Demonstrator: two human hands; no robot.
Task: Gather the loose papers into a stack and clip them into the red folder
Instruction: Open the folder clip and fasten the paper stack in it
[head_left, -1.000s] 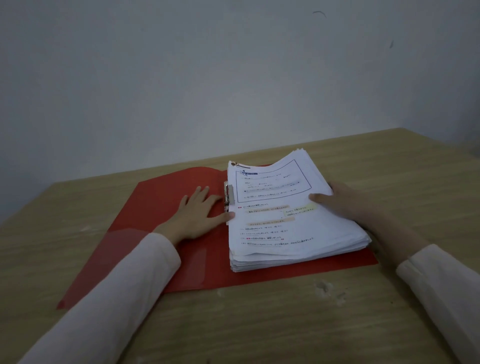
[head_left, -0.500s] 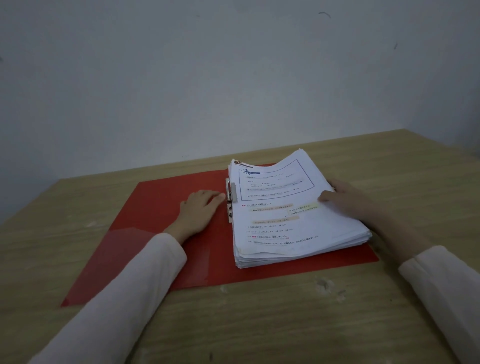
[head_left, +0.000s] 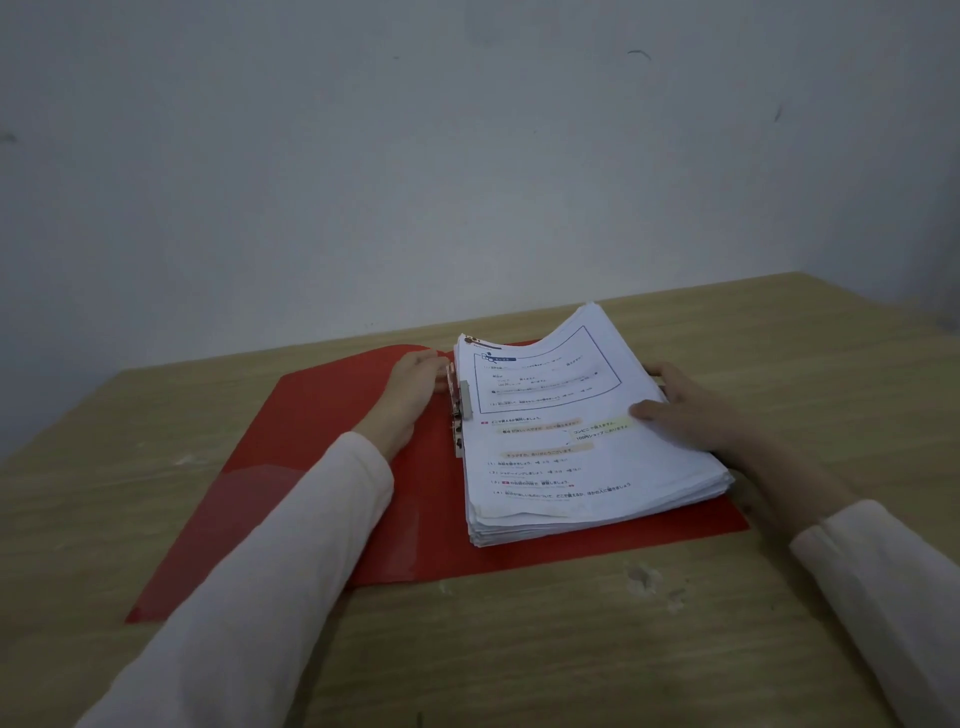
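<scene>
The thick stack of white printed papers (head_left: 587, 441) lies on the right leaf of the open red plastic folder (head_left: 332, 441), on the wooden bench (head_left: 571, 649). At nine o'clock of the stack, the left hand (head_left: 410, 389) touches the metal spring clip (head_left: 457, 410); I cannot tell its grip. At three o'clock, the right hand (head_left: 691, 410) presses flat, thumb on top. If that hand lifts, the curled far sheets may slide out from the clip.

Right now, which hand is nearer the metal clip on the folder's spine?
The left hand: its fingertips are right at the metal clip. The right hand rests on the paper stack's far edge, across the page from the clip.
</scene>
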